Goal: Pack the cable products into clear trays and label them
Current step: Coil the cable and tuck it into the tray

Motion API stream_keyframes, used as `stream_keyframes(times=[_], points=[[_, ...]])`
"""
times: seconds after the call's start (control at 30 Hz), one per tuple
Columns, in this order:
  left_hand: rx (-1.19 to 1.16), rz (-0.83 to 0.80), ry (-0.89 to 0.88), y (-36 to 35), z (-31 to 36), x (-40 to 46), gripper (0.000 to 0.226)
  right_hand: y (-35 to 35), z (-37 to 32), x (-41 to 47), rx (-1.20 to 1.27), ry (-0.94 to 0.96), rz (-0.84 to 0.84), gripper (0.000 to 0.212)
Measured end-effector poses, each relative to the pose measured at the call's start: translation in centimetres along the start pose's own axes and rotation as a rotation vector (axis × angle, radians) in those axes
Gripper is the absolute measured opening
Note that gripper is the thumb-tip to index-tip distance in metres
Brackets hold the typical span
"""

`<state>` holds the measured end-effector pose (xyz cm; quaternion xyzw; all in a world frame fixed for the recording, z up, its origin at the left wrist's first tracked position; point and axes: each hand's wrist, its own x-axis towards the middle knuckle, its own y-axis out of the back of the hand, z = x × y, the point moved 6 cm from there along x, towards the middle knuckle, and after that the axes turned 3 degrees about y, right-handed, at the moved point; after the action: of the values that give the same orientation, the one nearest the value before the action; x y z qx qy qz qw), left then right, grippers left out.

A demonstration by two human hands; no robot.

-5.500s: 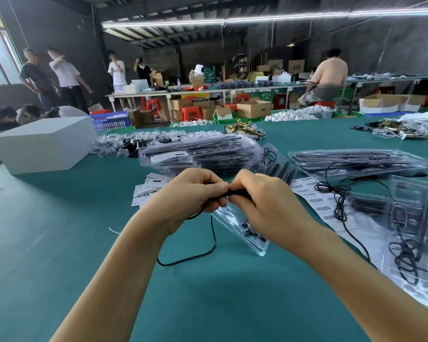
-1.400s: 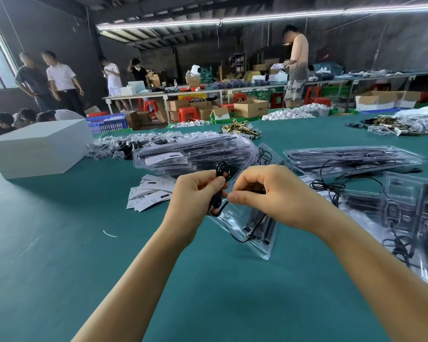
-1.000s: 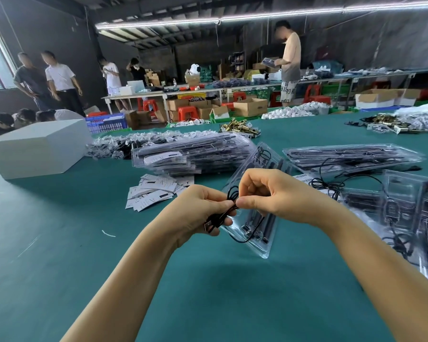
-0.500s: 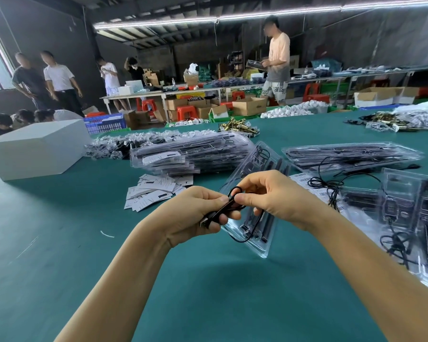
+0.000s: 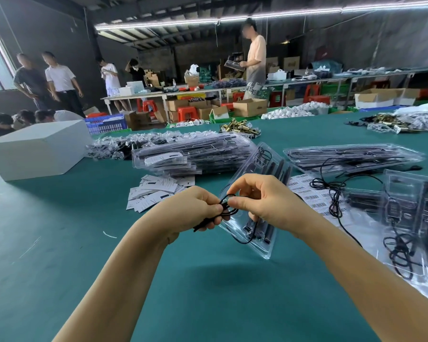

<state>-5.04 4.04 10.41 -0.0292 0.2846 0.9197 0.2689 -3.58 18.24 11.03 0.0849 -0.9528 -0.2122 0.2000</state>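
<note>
Left hand (image 5: 193, 211) and right hand (image 5: 269, 203) grips pinching black cable (image 5: 226, 206), above clear tray (image 5: 255, 201)

Two bare forearms enter from the bottom of the frame, one from the lower left and one from the lower right, and narrow toward the wrists near the middle. No sleeve, cuff, watch, bracelet or glove shows anywhere along them up to the frame's edge. The left hand (image 5: 195, 211) and the right hand (image 5: 269, 206) are bare as well, with no ring on any finger in sight. The fingernails look short and unpainted, though at this size and with the wide-angle blur that is hard to tell for sure. Wide-angle distortion makes the forearms look long and thick toward the bottom corners.
</note>
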Motion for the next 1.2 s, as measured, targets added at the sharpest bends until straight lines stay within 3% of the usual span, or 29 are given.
stream_keyframes(times=[0.13,0.33,0.53,0.83,1.0,1.2], points=[[-0.423,-0.159,0.052,0.5,-1.0,0.1,0.023,0.0,0.4,0.0,0.214,0.009,0.029,0.004],[-0.777,-0.292,0.084,0.3,-1.9,0.4,0.013,-1.2,1.5,0.0,0.515,-0.055,0.088,0.020],[-1.085,-0.220,0.072,0.4,-1.7,1.1,0.013,-2.7,1.9,-0.4,0.260,-0.058,0.153,0.022],[-0.961,0.121,-0.076,0.6,-1.2,1.9,0.018,-4.0,0.6,-1.4,-0.247,0.015,0.204,0.030],[-0.753,0.325,-0.132,0.6,-1.1,1.6,0.019,-4.2,0.6,-1.5,-0.299,0.014,0.254,0.032],[-0.596,0.399,-0.272,-0.6,0.1,1.0,0.026,-3.8,1.2,-1.5,-0.358,-0.029,0.294,0.027]])
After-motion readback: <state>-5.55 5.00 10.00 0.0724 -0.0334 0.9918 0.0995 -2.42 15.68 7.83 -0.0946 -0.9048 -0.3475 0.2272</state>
